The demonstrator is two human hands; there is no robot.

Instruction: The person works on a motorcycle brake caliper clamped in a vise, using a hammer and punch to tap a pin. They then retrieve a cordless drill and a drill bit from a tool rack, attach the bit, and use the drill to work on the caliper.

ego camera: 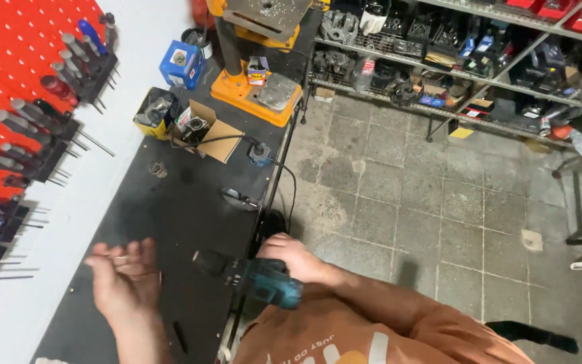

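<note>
My right hand (298,259) grips a teal and black cordless drill (250,276) at the near edge of the black workbench (176,216), its chuck pointing left. My left hand (126,280) hovers palm up over the bench's near left part, blurred, with something small and thin across the fingers that I cannot make out. The drill's chuck sits a short gap to the right of that hand.
A red pegboard (15,61) with screwdrivers hangs on the left wall. At the bench's far end stand an orange drill press (257,81), a blue box (182,64), an open cardboard box (203,128) and a cabled plug (259,154). Metal shelves (466,61) of parts line the far wall beyond a tiled floor.
</note>
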